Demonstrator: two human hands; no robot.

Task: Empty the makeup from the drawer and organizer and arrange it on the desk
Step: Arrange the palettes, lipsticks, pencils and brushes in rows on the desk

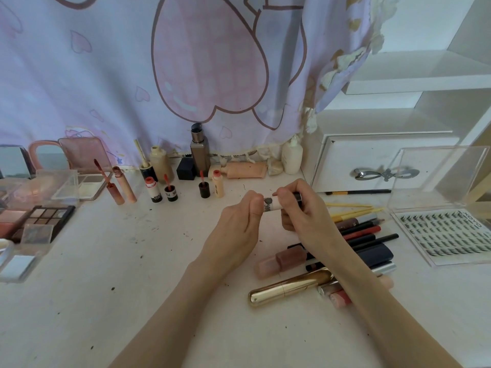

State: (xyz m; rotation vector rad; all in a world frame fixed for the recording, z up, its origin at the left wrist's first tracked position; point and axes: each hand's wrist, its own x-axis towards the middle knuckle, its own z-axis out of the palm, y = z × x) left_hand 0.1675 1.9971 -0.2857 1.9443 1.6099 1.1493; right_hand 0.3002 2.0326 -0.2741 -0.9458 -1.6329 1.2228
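Observation:
Above the middle of the white desk both hands hold a small pale lip tube with black lettering, lying sideways. My left hand pinches its pale body. My right hand grips its dark cap end. Under my right forearm lies a heap of makeup: a gold tube, a brown-capped pink tube, and pencils and liners. Opened lip tubes stand in a row at the back.
Eyeshadow palettes and clear boxes crowd the left edge. Foundation bottles stand against the curtain. A white drawer box with a metal handle sits at right, an open lash case in front of it.

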